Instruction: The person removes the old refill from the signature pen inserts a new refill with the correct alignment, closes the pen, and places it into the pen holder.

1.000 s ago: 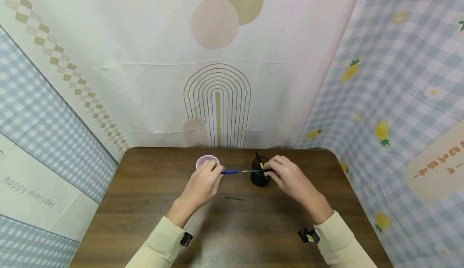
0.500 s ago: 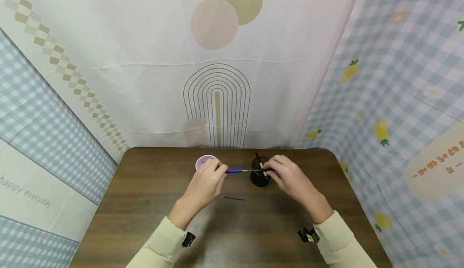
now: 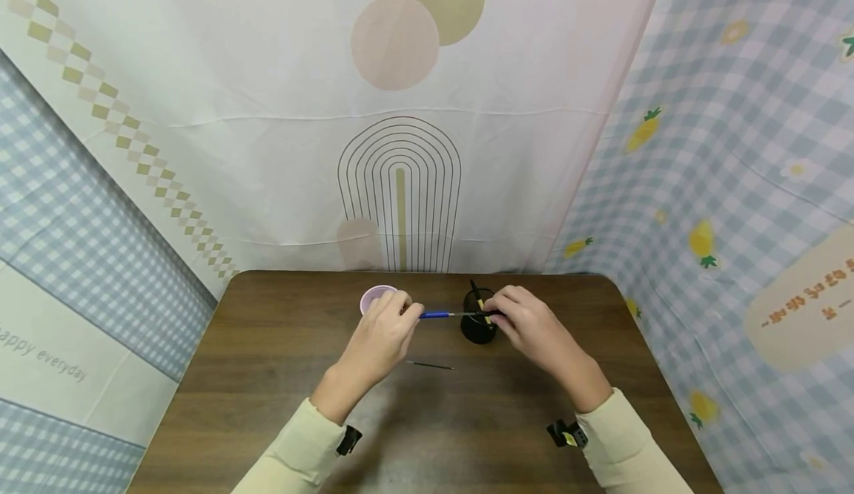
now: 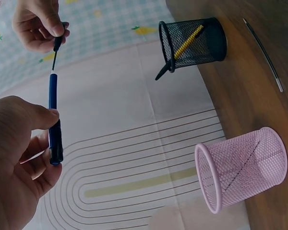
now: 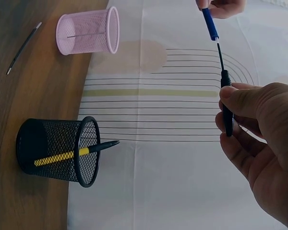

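My left hand (image 3: 380,334) pinches the blue barrel (image 4: 53,105) of a pen between thumb and fingers. Opposite it, my right hand (image 3: 537,327) holds the pen's black front section (image 5: 227,115), from which a thin refill (image 5: 220,55) sticks out. The refill's tip meets the open end of the blue barrel, and the parts line up above the table. Another refill (image 3: 432,366) lies loose on the wood nearer the person.
A pink mesh pen cup (image 4: 233,194) with a thin dark stick in it stands behind the left hand. Close to the right hand is a black mesh cup (image 5: 53,132) holding a yellow and black pen (image 5: 89,150). Patterned cloth (image 3: 534,182) hangs behind the brown table (image 3: 267,375).
My left hand has moved slightly right, closing the gap between the blue barrel and the refill; less of the refill now shows. My right hand has stayed almost still.
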Demonstrator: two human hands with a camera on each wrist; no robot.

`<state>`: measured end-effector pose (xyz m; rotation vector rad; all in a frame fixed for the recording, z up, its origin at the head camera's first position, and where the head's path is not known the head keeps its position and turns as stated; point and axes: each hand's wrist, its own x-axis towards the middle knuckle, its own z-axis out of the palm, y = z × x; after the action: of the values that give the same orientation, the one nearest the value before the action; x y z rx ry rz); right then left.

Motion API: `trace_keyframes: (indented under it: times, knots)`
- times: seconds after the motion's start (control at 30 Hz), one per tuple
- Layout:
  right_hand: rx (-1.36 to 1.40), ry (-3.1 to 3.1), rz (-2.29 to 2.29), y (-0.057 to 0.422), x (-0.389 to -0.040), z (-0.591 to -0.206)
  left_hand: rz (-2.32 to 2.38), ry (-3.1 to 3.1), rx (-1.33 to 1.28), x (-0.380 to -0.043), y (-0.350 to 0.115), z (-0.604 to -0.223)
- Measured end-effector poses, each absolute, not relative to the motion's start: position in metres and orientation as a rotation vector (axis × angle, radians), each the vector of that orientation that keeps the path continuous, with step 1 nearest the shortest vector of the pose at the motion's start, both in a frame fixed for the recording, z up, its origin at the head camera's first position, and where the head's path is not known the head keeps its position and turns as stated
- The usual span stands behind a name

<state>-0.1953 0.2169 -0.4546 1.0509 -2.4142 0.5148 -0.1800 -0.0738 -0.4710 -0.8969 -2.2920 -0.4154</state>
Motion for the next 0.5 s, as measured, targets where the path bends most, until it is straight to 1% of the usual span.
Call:
trace_keyframes:
  times: [0.5]
  knots:
    - [1.043,-2.432,0.507,0.2105,-0.1919,-0.4507,-0.367,-2.272,-0.933,-0.1809,-0.0640,-0.4657]
